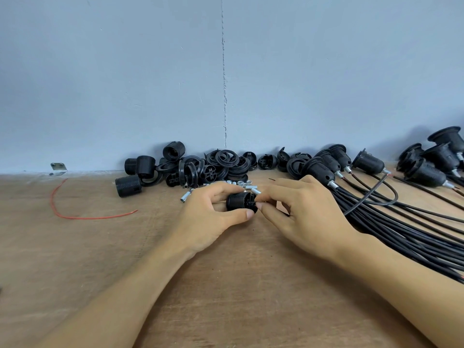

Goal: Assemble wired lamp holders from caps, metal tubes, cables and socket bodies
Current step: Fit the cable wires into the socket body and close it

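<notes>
My left hand [212, 212] grips a black ribbed socket body [239, 201] just above the wooden table [100, 247], thumb below and fingers on top. My right hand [301, 212] pinches the right end of that same part between thumb and forefinger. A black cable [369, 194] loops out from behind my right hand toward the right. Whether it enters the socket body is hidden by my fingers. Small metal tubes [254, 190] lie just behind the held part.
A heap of black caps, rings and socket bodies [200, 167] lies against the grey wall. Several finished holders [324, 169] with black cables [401, 234] fan out to the right. A loose red wire [75, 217] curls at the left, near a metal bracket [58, 167].
</notes>
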Available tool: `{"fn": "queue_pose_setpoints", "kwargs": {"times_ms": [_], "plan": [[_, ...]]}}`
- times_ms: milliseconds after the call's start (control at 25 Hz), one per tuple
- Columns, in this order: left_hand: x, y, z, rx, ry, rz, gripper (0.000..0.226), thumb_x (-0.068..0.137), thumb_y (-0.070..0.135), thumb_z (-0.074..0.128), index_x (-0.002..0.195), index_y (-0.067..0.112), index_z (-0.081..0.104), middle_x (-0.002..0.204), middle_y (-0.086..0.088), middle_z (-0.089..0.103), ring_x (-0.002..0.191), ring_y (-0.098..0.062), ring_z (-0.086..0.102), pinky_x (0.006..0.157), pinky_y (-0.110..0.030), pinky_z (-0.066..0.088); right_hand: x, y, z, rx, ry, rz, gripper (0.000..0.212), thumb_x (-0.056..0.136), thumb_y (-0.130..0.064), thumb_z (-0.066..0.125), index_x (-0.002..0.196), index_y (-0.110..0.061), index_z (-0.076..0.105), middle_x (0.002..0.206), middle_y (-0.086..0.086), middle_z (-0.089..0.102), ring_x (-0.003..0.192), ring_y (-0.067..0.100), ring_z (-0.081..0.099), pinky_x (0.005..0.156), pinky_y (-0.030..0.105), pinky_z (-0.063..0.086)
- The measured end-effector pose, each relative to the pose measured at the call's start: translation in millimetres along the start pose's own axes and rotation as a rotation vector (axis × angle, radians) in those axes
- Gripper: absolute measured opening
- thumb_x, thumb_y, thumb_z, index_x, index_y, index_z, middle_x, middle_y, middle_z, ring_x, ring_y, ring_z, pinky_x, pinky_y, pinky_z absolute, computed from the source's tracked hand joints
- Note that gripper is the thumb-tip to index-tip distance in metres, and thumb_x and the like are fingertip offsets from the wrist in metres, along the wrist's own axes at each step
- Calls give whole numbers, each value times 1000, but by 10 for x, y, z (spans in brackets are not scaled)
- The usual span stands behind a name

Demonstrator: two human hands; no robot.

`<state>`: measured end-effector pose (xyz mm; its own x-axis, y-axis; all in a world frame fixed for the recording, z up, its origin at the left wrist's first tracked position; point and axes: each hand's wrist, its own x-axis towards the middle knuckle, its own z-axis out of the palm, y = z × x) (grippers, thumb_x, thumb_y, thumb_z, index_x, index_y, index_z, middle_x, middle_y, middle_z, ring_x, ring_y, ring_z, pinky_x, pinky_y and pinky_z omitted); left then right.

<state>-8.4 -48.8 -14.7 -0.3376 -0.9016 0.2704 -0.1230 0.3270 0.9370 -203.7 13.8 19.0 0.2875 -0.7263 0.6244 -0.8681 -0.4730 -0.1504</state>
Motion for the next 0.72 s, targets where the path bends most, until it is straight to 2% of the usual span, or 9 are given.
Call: {"fn": "queue_pose_setpoints", "kwargs": {"times_ms": [120,280,360,480,720], "plan": [[1,1,6,-1,3,9,43,72,15,91,110,26,75,102,13,78,94,-5,75,78,-12,54,-5,-15,4,-7,0,4,6,91,-24,70,88,-27,73,76,-26,45,70,-4,36,73,30,36],[0,6,7,28,-4,30,44,71,16,92,110,28,75,103,18,77,94,-3,74,80,-13,54,-20,-11,12,-28,-11,11,6,91,-24,68,88,-26,74,80,-17,63,69,3,49,74,29,35],[0,7,17,69,-10,52,43,72,18,92,110,30,75,104,17,77,95,-4,74,85,-18,56,-25,-10,15,-29,-9,12,6,91,-23,68,87,-25,73,81,-14,66,70,6,51,74,29,35],[0,21,42,107,-4,103,40,71,17,93,105,30,77,100,15,78,93,-4,74,84,-16,56,-35,-9,22,-27,-24,4,6,91,-22,69,86,-23,71,80,-12,65,70,10,53,75,34,40],[-43,80,80,205,63,156,43,67,25,95,85,57,74,91,26,75,86,4,72,80,-11,54,-47,18,35,62,-52,31,6,91,-18,68,86,-21,70,78,-13,63,68,1,40,74,30,37]]}}
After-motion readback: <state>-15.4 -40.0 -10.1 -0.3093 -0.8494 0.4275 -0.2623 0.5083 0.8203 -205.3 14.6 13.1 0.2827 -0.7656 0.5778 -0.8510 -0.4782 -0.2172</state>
